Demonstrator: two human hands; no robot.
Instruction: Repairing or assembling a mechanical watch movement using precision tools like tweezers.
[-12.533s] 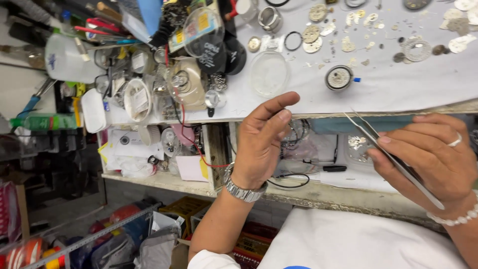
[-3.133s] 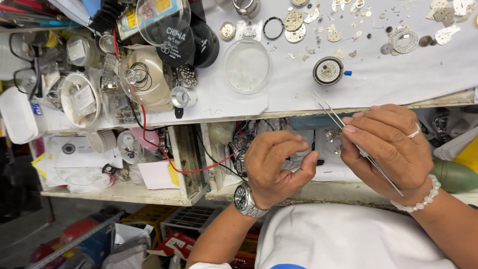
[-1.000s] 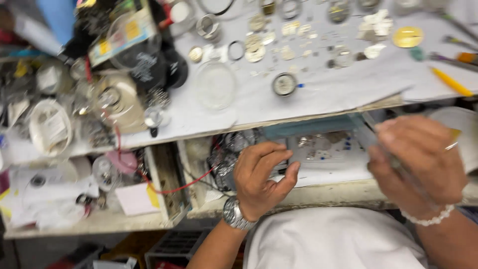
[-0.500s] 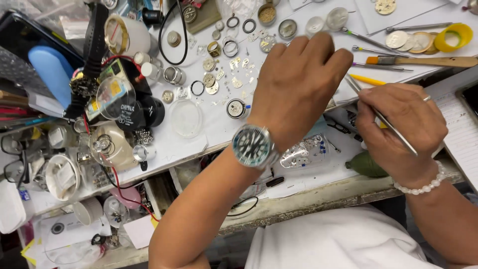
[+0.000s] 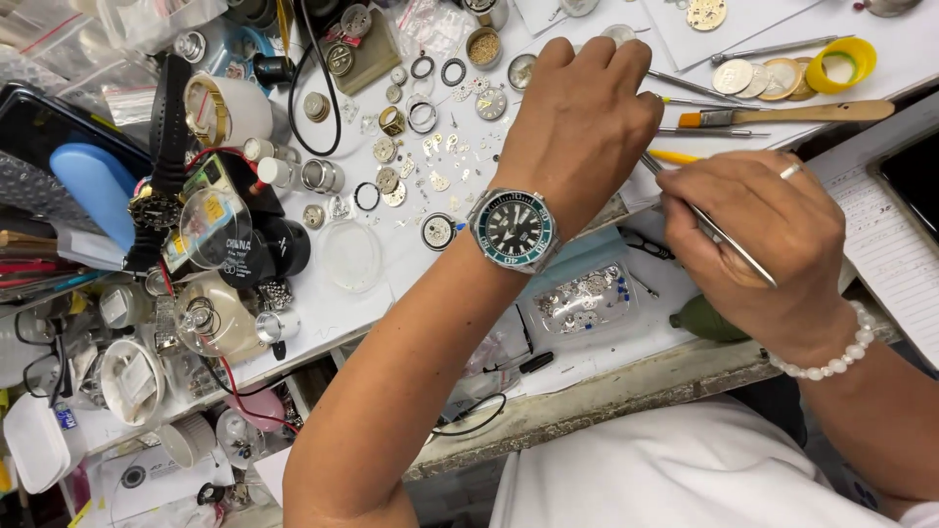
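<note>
The right hand (image 5: pixel 758 240) pinches slim metal tweezers (image 5: pixel 719 235) between thumb and fingers, the shaft running out past the knuckles toward four o'clock and the tips pointing toward ten o'clock, where they pass behind the left hand (image 5: pixel 577 122); whether the tips carry anything cannot be told. The left hand lies palm down over the white bench (image 5: pixel 342 303), fingers curled toward twelve o'clock; what, if anything, it pinches underneath is hidden. At seven o'clock from it, on the wrist, sits a wristwatch (image 5: pixel 514 231) with a teal bezel. Loose gears and plates (image 5: pixel 435 156) lie scattered on the bench at nine o'clock from the left hand, just beside its knuckles, and a small round movement (image 5: pixel 438 232) rests at eight o'clock, near the wristwatch. These parts look feather-light, thin, hard and smooth, so they would likely skate or spring away under a careless pinch and bend if squeezed; taking each by its rim or edge with the tweezer tips seems safest, never across a toothed face. The tweezers themselves are stiff and light, best held at mid-shaft as now. A clear tray (image 5: pixel 584 298) of tiny bits sits at six o'clock from the left hand, and a brush (image 5: pixel 782 114) lies at two o'clock.
</note>
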